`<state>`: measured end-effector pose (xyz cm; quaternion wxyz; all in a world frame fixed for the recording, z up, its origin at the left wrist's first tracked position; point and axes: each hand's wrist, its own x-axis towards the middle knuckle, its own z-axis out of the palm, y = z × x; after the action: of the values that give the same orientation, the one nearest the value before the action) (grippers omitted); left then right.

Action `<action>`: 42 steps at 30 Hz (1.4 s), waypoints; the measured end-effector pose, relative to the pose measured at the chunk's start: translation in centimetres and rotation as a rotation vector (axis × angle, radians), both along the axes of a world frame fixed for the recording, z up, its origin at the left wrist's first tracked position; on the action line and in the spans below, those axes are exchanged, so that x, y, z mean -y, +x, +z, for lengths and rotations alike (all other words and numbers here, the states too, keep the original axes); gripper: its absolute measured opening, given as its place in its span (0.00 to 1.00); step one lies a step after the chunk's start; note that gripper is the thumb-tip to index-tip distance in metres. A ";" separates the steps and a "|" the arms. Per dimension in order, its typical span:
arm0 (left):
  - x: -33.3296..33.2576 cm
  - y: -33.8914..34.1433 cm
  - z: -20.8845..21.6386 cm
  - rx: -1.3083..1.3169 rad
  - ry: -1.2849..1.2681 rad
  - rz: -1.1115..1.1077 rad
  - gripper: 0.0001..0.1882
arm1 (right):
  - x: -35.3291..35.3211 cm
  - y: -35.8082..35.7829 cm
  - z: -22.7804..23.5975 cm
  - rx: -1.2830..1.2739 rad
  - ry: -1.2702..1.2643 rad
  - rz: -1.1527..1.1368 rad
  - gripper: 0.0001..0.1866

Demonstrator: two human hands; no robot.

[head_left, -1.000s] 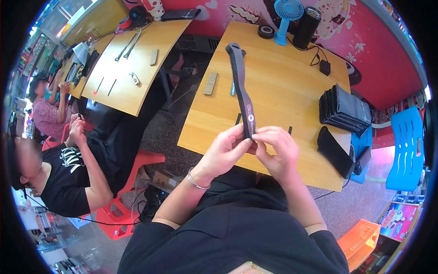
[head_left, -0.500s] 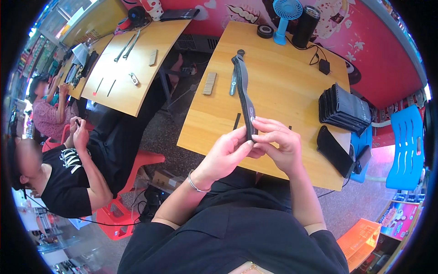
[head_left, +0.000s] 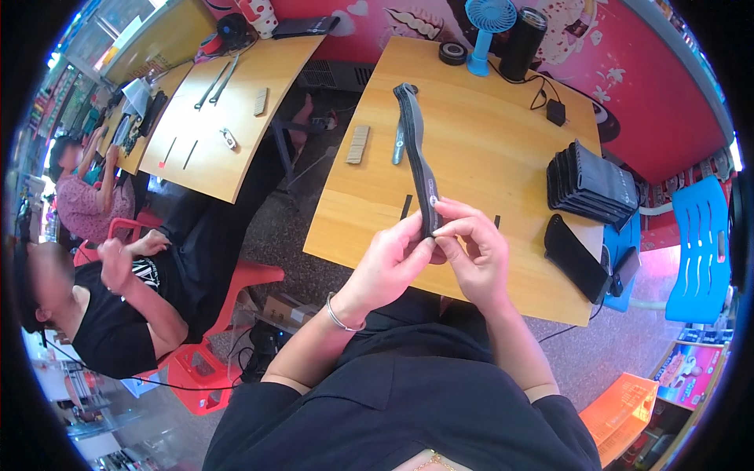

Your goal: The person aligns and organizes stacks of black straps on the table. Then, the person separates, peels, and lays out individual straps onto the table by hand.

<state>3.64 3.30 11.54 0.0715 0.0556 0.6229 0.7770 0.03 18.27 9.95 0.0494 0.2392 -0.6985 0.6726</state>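
Note:
A long grey and black layered strap [head_left: 418, 149] rises over the table, its far end bent over and its near end between my hands. My left hand [head_left: 393, 265] is closed around that lower end, thumb along its side. With thumb and fingertips my right hand [head_left: 475, 255] pinches the same end from the right. Behind the strap a slim grey tool [head_left: 399, 145] lies on the table. A short black strip [head_left: 406, 206] lies just left of the strap, and another black strip [head_left: 497, 222] shows by my right fingers.
On the wooden table [head_left: 338, 224] are a small tan block [head_left: 357, 145], a blue fan [head_left: 490, 31], a black cylinder [head_left: 525, 43] and a stack of dark pouches [head_left: 593, 184]. A black pouch [head_left: 577, 259] lies nearer me. Left, a co-worker [head_left: 118, 314] sits by another table [head_left: 236, 149].
My hands keep hold of the strap, whose top has shifted slightly left and folded over. The nearby co-worker's hands have parted, one now raised.

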 end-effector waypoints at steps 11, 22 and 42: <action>0.0 0.4 0.8 -0.005 -0.048 0.053 0.26 | -0.9 -0.5 1.3 -0.405 0.283 -0.089 0.11; 0.8 0.5 0.4 0.037 0.058 -0.009 0.24 | -1.1 -0.8 1.9 -0.575 0.353 -0.118 0.12; 1.1 0.8 0.4 0.004 -0.109 -0.024 0.20 | -1.5 -0.4 2.7 -0.517 0.425 -0.038 0.09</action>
<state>4.42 2.19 11.92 0.0848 0.0575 0.6635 0.7411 -0.35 19.78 12.60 0.1865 0.3936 -0.7919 0.4280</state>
